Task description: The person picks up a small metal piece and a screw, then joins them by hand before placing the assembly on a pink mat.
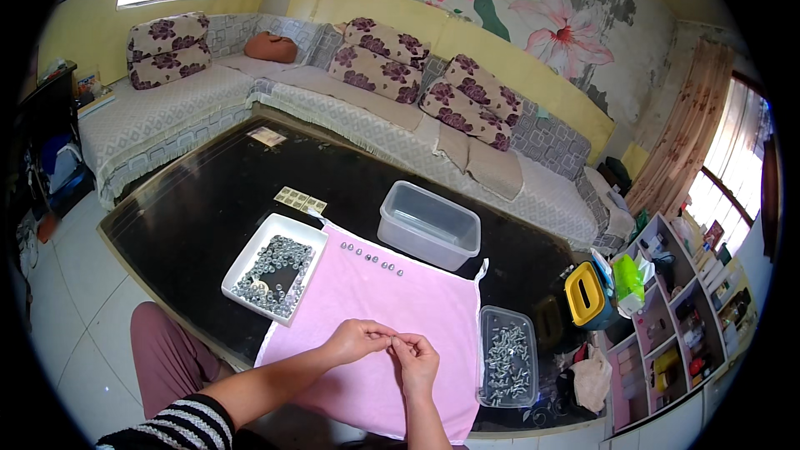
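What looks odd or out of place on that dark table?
Little stands out. The pink cloth lies askew to the table edge, and a loose row of small metal parts sits on it, outside the white tray.

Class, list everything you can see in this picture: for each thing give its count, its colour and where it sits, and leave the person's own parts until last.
Cloth: one, pink, spread on the table.
Table: one, black and glossy, before the sofa.
Tray: one, white, left of the cloth, holding small metal parts.
Tub: one, clear, empty, beyond the cloth.
Shallow container: one, clear, right of the cloth, holding screws.
Small parts in a row: several, grey, at the cloth's far edge.
Sofa: one, grey, with patterned cushions.
Shelf unit: one, pink, far right.
Left hand and right hand: fingertips together over the cloth; the thing pinched is too small to tell.
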Available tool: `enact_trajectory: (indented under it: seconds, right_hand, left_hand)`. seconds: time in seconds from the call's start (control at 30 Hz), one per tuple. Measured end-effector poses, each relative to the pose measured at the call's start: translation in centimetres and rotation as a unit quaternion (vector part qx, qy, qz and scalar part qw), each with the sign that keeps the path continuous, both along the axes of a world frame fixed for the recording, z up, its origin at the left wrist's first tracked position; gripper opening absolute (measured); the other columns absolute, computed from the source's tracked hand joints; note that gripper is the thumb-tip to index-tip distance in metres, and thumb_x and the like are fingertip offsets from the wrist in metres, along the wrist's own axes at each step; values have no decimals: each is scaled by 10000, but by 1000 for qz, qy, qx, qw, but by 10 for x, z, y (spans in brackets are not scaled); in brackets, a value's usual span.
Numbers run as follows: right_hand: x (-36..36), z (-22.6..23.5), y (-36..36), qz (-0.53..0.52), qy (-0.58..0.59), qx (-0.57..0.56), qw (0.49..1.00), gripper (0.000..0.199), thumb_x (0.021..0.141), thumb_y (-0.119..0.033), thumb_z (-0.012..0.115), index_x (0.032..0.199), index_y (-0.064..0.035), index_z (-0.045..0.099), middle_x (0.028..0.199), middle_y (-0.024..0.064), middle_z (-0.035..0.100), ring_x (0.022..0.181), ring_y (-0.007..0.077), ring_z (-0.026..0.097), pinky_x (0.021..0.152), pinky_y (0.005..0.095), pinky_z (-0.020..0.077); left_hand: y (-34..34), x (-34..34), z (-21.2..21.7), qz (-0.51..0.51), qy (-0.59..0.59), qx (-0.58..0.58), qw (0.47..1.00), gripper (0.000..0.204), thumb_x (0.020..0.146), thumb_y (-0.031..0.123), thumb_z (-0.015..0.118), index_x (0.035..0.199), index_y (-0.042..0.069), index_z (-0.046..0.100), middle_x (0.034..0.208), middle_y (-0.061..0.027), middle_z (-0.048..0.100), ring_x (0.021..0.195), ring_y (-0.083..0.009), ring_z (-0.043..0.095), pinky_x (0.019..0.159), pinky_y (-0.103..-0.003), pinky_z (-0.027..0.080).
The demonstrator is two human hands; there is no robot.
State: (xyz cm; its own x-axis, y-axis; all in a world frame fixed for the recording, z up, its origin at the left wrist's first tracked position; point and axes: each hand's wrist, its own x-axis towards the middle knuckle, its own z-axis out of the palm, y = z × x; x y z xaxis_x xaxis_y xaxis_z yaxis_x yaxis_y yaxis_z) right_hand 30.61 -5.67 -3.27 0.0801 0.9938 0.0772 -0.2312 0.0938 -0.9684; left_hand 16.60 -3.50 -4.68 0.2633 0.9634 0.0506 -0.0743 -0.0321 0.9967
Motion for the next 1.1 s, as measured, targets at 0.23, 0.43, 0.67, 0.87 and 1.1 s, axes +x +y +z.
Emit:
enact_trajectory:
  seconds: [0.23, 0.43, 0.67, 0.87, 1.1]
  right_hand:
    - [4, 4, 3, 16, 39, -27, 999, 33, 805, 22, 568, 823, 45, 553, 714, 104, 603, 611, 135, 572, 591, 251, 502]
    - [6, 4, 4, 19, 22, -42, 999, 45, 828, -13, 555, 815, 27, 539, 684, 101, 597, 548, 126, 558, 529, 237, 489]
    - [6, 8, 4, 25, 10, -61, 998, 70, 834, -43, 562, 814, 9, 521, 657, 95, 586, 521, 123, 552, 471, 219, 473]
    - [7, 6, 5, 28, -7, -76, 997, 73, 832, -43, 565, 822, 8, 515, 652, 85, 576, 525, 121, 550, 466, 215, 469]
    - [4, 5, 3, 26, 1, -61, 998, 76, 828, -31, 568, 855, 13, 512, 680, 86, 581, 544, 120, 553, 490, 216, 476]
  left_hand:
    - [-8, 0, 15, -7, -1, 12, 1000, 209, 805, 94, 616, 977, -24, 617, 846, -96, 646, 774, -124, 618, 696, -228, 497]
    - [-8, -2, 15, -13, 31, 13, 999, 219, 788, 94, 640, 983, -3, 625, 867, -71, 644, 782, -94, 593, 710, -223, 480]
    - [-9, -3, 17, -27, 36, 29, 999, 194, 794, 101, 626, 937, -28, 614, 827, -81, 646, 752, -103, 608, 680, -220, 489]
    - [-7, -2, 12, -40, 32, 18, 999, 173, 787, 82, 634, 927, -17, 606, 823, -60, 634, 750, -79, 589, 683, -210, 482]
    - [-5, 1, 7, -26, 14, 37, 999, 129, 782, 77, 625, 876, -5, 593, 778, -41, 615, 707, -73, 583, 642, -201, 474]
